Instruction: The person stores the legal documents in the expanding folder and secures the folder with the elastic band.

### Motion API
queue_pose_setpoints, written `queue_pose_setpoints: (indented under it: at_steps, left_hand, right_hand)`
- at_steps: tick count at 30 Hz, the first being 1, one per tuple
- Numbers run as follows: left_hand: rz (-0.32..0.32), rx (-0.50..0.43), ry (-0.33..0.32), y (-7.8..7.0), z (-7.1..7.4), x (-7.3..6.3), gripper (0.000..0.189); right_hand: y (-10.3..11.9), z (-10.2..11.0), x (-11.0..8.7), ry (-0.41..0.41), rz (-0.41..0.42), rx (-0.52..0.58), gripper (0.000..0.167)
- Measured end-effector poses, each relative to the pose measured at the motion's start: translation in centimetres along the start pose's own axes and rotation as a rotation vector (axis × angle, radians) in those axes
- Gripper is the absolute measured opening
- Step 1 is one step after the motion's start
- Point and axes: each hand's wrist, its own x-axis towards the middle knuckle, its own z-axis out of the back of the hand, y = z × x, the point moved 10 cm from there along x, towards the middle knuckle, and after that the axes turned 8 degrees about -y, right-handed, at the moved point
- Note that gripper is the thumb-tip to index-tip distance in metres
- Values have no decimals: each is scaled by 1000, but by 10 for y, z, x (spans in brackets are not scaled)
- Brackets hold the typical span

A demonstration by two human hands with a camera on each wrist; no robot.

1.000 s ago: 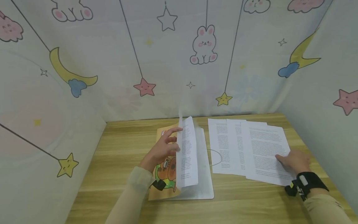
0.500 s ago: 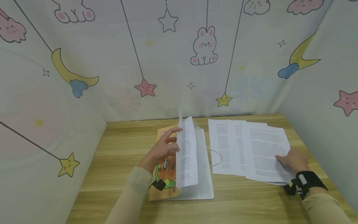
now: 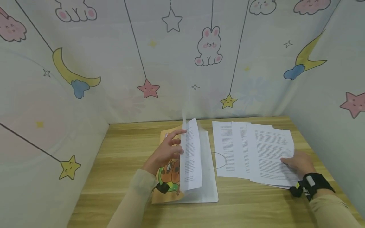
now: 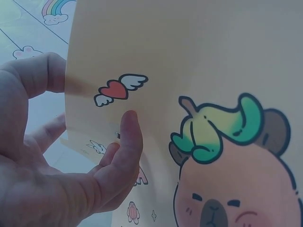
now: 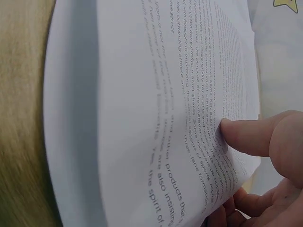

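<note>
In the head view my left hand [image 3: 166, 152] holds a partly raised leaf of a folder, beside its orange cover [image 3: 163, 198] with cartoon capybaras. The left wrist view shows the printed cover [image 4: 142, 38] close up, with fingers on both sides of its edge. A printed page [image 3: 192, 158] stands in the folder's clear sleeve. At the right, my right hand [image 3: 302, 163] pinches the edge of the top printed sheet [image 3: 271, 152], thumb above and fingers beneath. That sheet [image 5: 128, 118] bows upward in the right wrist view.
Other printed sheets [image 3: 223, 148] overlap to the left of the top sheet on the wooden table [image 3: 242, 205]. A thin elastic loop [image 3: 225, 160] sticks out from the folder's right side. White cartoon-printed curtains [image 3: 176, 63] enclose the table's back and sides.
The top sheet's right edge has bent upward as my right fingers slipped under it and shifted slightly left. My left hand and the folder stay as they were.
</note>
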Motion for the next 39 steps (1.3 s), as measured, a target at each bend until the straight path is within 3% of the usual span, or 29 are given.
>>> queue_pose_setpoints:
  at_steps: [15,21,26,30,34,39]
  left_hand:
    - [1,-7,13,-3,0,-1,78]
    - [3,-12,17,-3,0,-2,78]
    - [2,-15,24,-4,0,-4,79]
    - [-8,-24,37,-5,0,-4,80]
    - [-14,-28,46,-6,0,-4,80]
    - [-12,-32,48,-5,-1,-3,80]
  right_hand:
    - [10,1,-1,-16,82,-151,58]
    - [8,1,-1,-15,60,-87,58]
    - [0,1,-1,-11,-19,-7,70]
    - [-5,4,-1,-11,-21,40,76]
    - [-11,6,1,-6,-2,71,72]
    - [-22,5,5,24,-38,97,64]
